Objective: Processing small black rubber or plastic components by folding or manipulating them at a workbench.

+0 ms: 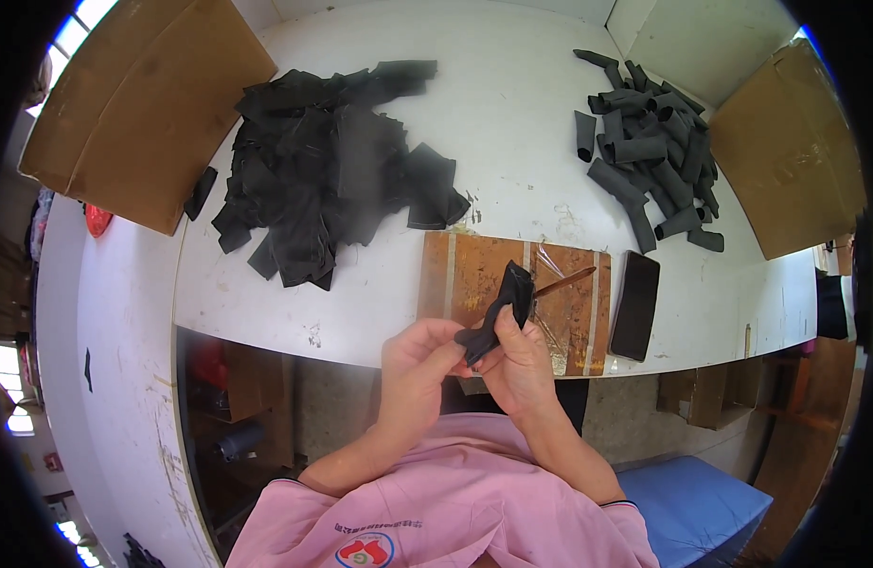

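At brown board (474,270) | left grip (416,367), right grip (520,371) | both clamped on black fabric (517,287)

Table (512,142) is brightly lit, with soft shadows cast. Windows (3,360) at far left are blown out white. Floor (621,417) beneath is left dimmer. Table's front edge is bowed by the lens; corners are lost to black. Fold detail in held cloth (519,289) is partly swallowed.

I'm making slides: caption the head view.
Left hand and right hand hold a dark fabric piece near a worn brown board.
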Available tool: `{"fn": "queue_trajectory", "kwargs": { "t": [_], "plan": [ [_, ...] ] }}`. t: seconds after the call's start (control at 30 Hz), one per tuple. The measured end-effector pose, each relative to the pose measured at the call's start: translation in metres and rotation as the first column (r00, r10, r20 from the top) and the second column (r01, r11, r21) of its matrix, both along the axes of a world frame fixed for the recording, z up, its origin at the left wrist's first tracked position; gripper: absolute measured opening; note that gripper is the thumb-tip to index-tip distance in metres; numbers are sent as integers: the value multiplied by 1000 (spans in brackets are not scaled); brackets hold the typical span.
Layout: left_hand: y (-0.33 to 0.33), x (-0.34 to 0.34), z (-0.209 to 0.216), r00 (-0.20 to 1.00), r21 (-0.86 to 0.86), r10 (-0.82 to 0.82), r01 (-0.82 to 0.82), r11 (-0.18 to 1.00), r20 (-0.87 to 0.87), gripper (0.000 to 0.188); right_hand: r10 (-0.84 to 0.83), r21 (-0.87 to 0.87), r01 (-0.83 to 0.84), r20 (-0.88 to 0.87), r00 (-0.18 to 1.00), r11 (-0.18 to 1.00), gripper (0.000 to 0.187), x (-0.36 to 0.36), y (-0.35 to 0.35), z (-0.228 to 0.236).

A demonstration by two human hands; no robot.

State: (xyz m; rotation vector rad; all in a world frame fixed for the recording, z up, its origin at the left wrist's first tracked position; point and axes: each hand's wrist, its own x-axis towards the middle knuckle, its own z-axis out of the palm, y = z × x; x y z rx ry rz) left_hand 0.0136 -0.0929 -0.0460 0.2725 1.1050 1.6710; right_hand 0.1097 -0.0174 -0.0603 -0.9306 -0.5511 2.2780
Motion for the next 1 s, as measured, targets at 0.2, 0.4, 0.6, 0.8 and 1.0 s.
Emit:
{"fn": "queue_trajectory", "kwargs": {
  "t": [0.2,0.4,0.6,0.8,1.0],
  "plan": [
    [-2,-8,6,917,-76,62,-100,992,-394,7,-332,595,-722,801,497,354,27,27,4,21],
    [1,2,9,493,22,54,-71,997,-868,8,-293,910,-313,388,874,271,14,10,3,26],
    [11,13,-10,480,57,196,-289,956,-855,16,-473,893,-346,447,759,289,9,-2,3,18],
    [16,-13,-5,977,276,-198,170,946,78,24,-152,583,-166,457,876,796,7,9,3,10],
    [22,1,3,841,-17,87,-113,993,-535,29,-3,336,-3,15,1000,942,3,10,9,6]
  ]
}}
